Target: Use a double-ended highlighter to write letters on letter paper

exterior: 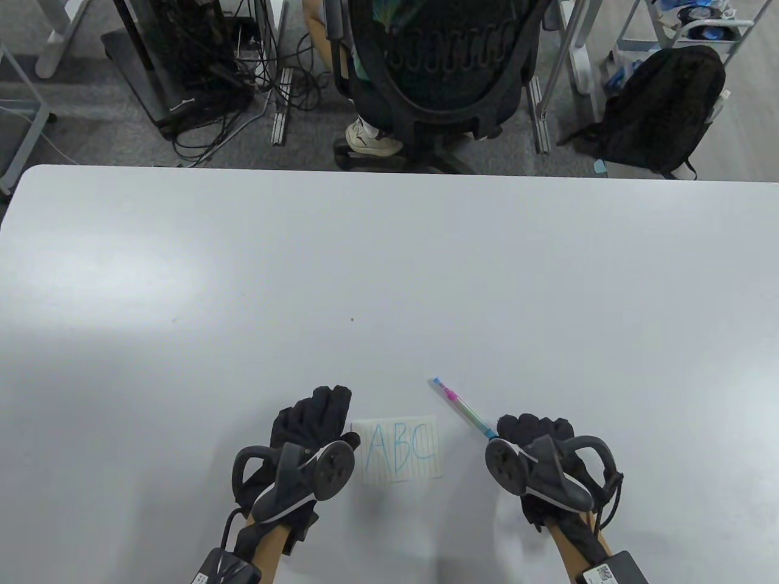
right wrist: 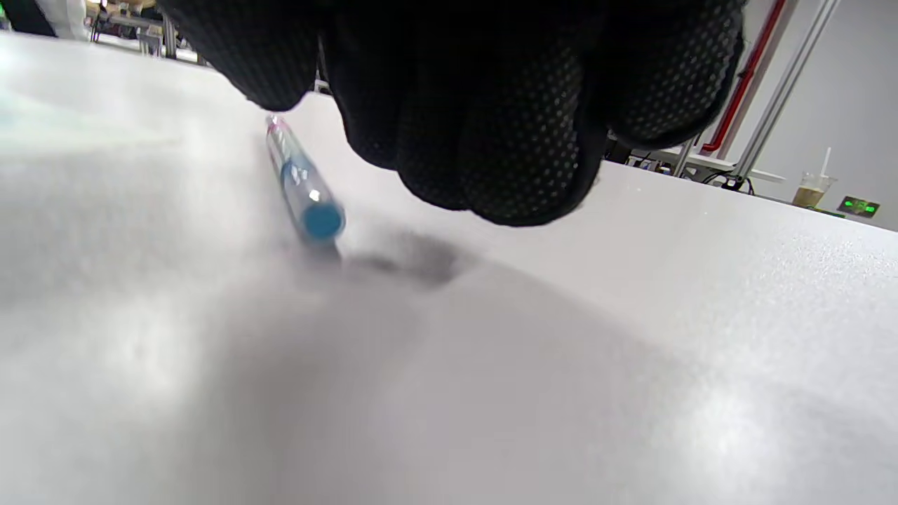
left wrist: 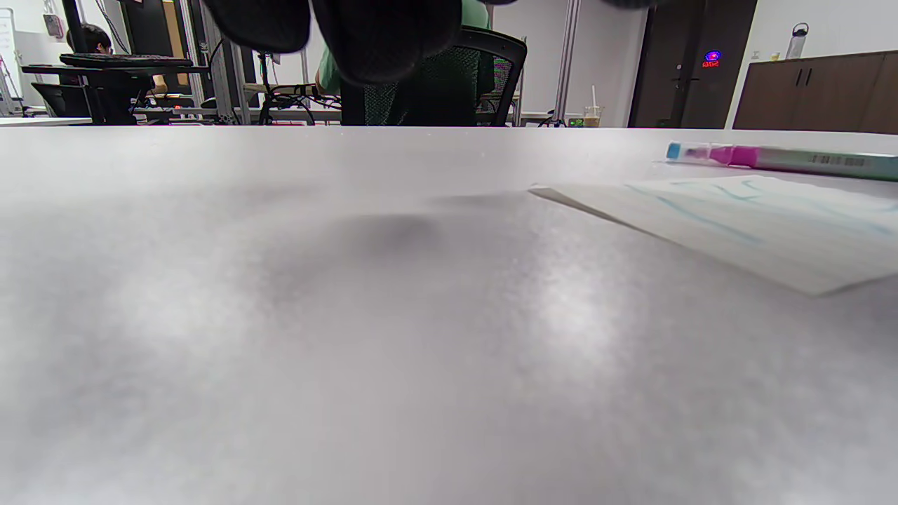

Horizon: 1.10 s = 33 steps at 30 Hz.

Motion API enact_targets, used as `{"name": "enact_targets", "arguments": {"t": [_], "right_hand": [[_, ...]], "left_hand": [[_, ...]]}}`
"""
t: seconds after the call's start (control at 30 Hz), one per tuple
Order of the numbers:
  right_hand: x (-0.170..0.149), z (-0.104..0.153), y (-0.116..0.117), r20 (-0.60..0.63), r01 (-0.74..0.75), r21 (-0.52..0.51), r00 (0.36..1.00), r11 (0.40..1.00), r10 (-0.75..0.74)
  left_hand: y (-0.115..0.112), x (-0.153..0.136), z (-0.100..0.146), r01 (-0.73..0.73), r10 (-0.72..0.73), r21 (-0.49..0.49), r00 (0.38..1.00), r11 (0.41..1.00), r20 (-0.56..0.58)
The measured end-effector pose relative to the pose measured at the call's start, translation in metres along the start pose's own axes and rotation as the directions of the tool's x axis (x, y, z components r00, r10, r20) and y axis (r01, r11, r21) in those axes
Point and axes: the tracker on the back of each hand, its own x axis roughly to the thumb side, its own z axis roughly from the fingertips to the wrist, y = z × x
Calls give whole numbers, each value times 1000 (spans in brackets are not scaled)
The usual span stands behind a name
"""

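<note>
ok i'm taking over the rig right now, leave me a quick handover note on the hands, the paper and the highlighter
Left hand: fingers out flat on the table just left of the letter paper, holding nothing.
Right hand: fingers curled, no grip on anything; the highlighter lies on the table just ahead of it, to the right of the paper. Both its ends look capped.
Done: "ABC" and what looks like a fourth letter are written in blue on the paper.
Left: possibly nothing. If more letters are wanted, pick up the highlighter and uncap it.
</note>
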Motion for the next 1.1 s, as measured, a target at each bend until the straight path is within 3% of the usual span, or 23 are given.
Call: {"name": "enact_targets", "arguments": {"t": [0.2,0.4,0.67,0.83,1.1], "right_hand": [[-17,5,-9,-31,66,-79,997,995,-68],[-36,8,-5,-79,14,-131,997,991,-24],[-53,9,9,-133,-35,-102,991,994,21],[-60,9,19,-159,-55,-52,986,997,46],[-61,9,22,-160,-39,-51,987,998,31]], "left_hand": [[1,-7,1,25,-25,7,1000,1000,-20],[0,-14,0,33,-34,-3,998,999,-52],[-3,-26,0,59,-62,-29,993,998,-97],[-11,-32,-3,112,-123,-95,985,989,-119],[-14,-33,-4,109,-122,-114,986,987,-114]]}}
